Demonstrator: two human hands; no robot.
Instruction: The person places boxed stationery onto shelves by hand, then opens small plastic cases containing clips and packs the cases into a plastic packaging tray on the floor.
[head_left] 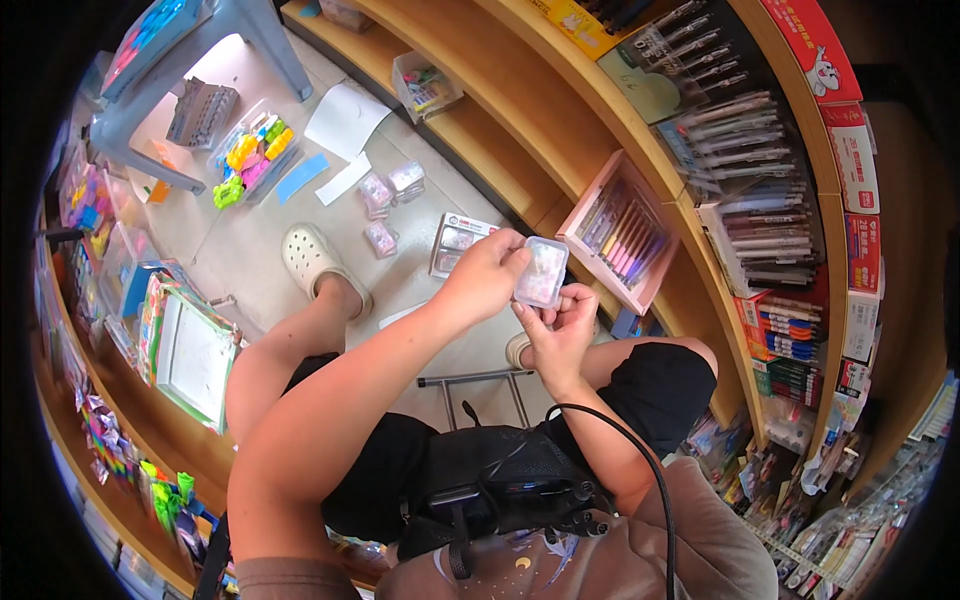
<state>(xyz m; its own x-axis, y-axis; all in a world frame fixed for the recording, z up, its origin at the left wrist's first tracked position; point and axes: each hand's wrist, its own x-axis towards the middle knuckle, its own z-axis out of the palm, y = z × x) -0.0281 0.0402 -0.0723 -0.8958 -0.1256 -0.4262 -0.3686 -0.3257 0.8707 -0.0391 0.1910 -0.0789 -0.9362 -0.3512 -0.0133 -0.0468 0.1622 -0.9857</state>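
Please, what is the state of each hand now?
Left hand: closed on the small clear case.
Right hand: fingers holding the same case's lower end.

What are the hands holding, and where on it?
A small clear case; the left hand holds its left side, the right hand its near end.

Clear plastic case — small, rectangular, corners rounded; pale pink and whitish contents visible, detail indistinct. Appears closed. Position: raised above the floor, broad face toward the view — in the grip of left hand and right hand.
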